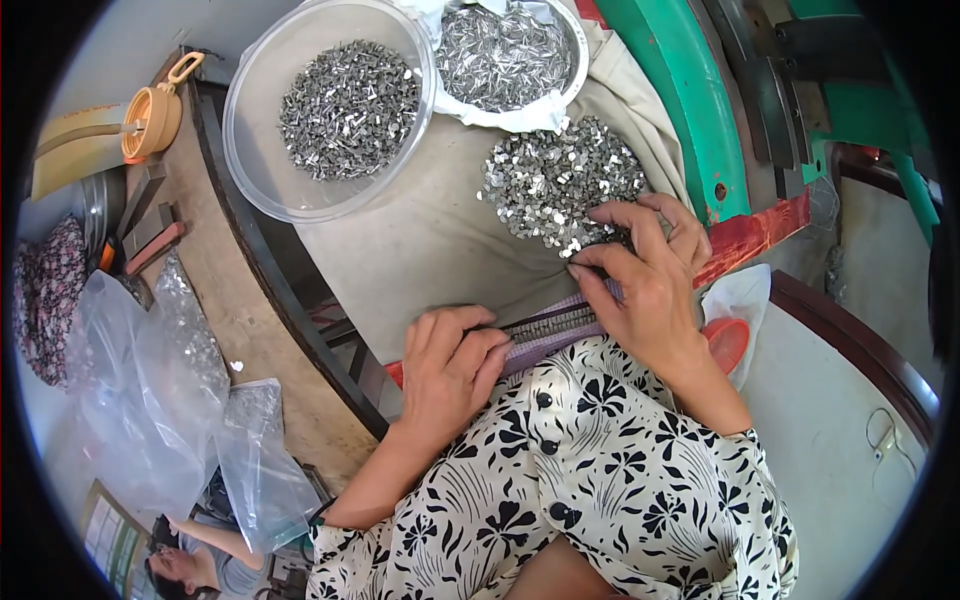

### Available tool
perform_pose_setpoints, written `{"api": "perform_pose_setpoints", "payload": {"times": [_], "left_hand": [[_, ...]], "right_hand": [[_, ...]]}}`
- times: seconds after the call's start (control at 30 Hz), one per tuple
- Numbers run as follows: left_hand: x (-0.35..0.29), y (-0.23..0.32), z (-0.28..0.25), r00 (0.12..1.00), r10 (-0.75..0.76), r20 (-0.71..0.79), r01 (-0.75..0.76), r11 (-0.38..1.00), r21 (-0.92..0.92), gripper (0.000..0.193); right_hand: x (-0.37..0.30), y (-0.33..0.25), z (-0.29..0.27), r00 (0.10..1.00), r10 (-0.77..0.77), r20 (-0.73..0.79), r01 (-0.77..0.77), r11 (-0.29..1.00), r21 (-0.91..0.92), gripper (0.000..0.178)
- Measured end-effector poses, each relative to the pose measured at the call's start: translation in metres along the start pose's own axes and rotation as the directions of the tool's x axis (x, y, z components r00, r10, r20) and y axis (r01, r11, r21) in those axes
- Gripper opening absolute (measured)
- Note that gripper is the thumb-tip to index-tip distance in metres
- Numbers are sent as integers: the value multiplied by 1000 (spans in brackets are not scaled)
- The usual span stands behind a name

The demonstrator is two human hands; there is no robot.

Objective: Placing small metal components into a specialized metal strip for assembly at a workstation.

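My left hand (448, 362) is closed at the left end of a long narrow strip lined with a row of small metal pieces (560, 322), which lies across my lap on a lilac cloth (537, 352). The fingers of my right hand (650, 270) reach to the near edge of a loose pile of small shiny metal pieces (555, 180). Its thumb and forefinger are pinched together there. What sits between those fingertips, if anything, is too small to make out. The pile rests on a beige cloth (400, 270).
Beyond are a clear plastic tub (245, 160) and a white-lined bowl (580, 60), both holding metal bits. Green machine frame (690, 90) stands right. A wooden table (265, 330) at left bears plastic bags (150, 390) and an orange-capped container (150, 120). Another person (200, 560) shows lower left.
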State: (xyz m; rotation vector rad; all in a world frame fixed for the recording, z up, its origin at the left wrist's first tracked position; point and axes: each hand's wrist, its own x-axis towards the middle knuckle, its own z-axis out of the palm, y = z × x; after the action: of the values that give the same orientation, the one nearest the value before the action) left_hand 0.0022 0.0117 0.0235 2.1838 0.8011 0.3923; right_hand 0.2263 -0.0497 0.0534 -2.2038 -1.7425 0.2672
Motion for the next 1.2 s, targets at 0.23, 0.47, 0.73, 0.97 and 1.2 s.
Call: {"api": "perform_pose_setpoints", "payload": {"times": [0.23,0.47,0.73,0.97,1.2], "left_hand": [[3,5,-1,1000,13,14,-13,1000,1,29],[12,6,9,995,83,56,-85,995,43,29],[16,6,10,980,185,70,-192,973,125,35],[13,5,-4,980,199,28,-201,969,147,31],[15,-3,0,993,111,42,-114,990,84,33]], "right_hand": [[-4,5,7,998,8,-60,-2,994,106,13],[-42,6,14,984,-170,-50,176,973,151,14],[-12,18,9,979,-145,-141,149,989,20,20],[2,14,8,985,-164,-59,163,986,-27,14],[1,12,11,988,-143,-57,142,990,-26,15]]}}
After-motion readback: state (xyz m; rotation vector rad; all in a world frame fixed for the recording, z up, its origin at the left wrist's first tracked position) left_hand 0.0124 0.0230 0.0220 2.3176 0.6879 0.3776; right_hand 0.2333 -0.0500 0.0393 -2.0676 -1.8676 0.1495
